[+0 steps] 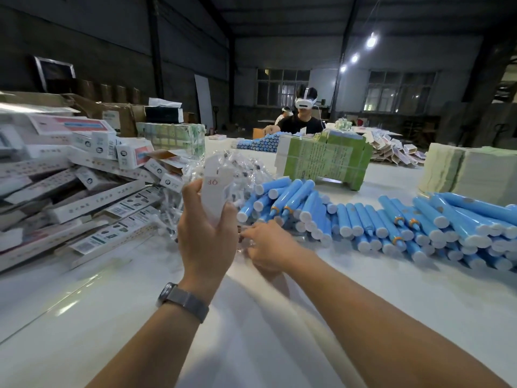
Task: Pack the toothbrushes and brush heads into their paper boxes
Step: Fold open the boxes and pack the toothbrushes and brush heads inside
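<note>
The white table runs from the near edge to the far end of the hall, and nearly everything on it is piled. Along its left side lies the biggest heap, the paper boxes, long white cartons with printed labels, dozens of them thrown across one another, too many to count. To the right spreads the row of blue toothbrushes, blue handles with white end caps stacked several deep; again dozens, a few showing orange collars. Behind them stands one bound bundle of green printed sheets, and at the far right a single stack of pale sheets. Between boxes and toothbrushes sits a mound of brush heads in clear wrappers, uncountable through the glare.

One person in a black shirt with a white headset sits at the far end.

The left hand, a grey watch on its wrist, is raised upright above the table with one white toothbrush in it. The handle rises out of the top of the fist, red letters facing the camera; thumb on the left, fingers wrapped round the right and closed firmly on its lower part.

The right hand lies low, palm down, at the near edge of the brush-head mound, just left of the blue toothbrushes. Its fingers are loosely spread and reach into the wrappers; it is motion-blurred, so whether they pinch one cannot be told.
</note>
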`<state>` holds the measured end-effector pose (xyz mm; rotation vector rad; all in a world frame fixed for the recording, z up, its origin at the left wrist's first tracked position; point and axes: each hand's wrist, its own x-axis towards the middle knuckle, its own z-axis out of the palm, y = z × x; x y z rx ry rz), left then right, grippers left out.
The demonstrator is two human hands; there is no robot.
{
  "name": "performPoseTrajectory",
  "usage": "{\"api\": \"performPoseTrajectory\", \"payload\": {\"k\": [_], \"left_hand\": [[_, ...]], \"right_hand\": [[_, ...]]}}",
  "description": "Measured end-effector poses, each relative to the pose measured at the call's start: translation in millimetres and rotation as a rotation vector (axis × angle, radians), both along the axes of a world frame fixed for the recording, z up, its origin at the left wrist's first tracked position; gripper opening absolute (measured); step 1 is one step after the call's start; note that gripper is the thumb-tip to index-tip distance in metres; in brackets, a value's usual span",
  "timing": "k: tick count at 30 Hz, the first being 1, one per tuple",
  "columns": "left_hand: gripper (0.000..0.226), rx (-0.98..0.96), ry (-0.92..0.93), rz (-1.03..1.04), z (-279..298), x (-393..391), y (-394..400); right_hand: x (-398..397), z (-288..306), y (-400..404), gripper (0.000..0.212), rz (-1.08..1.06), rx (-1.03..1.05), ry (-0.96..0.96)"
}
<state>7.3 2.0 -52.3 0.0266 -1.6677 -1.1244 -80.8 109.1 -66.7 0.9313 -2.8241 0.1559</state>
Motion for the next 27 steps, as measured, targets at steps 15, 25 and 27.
{"api": "performPoseTrajectory", "payload": {"k": [15, 25, 27], "left_hand": [[0.031, 0.089, 0.005, -0.546, 2.5, 10.2, 18.1], [0.035, -0.087, 0.08, -0.691, -5.9, 21.9, 38.0], [0.034, -0.114, 0.099, -0.668, -6.4, 21.7, 38.8]], "right_hand": [[29.1, 57.9, 67.0, 0.056, 0.084, -0.811, -0.101], [105.3, 118.2, 92.1, 0.044, 0.552, -1.365, -0.104], [111.7, 117.7, 87.0, 0.041, 0.585, -1.307, 0.029]]}}
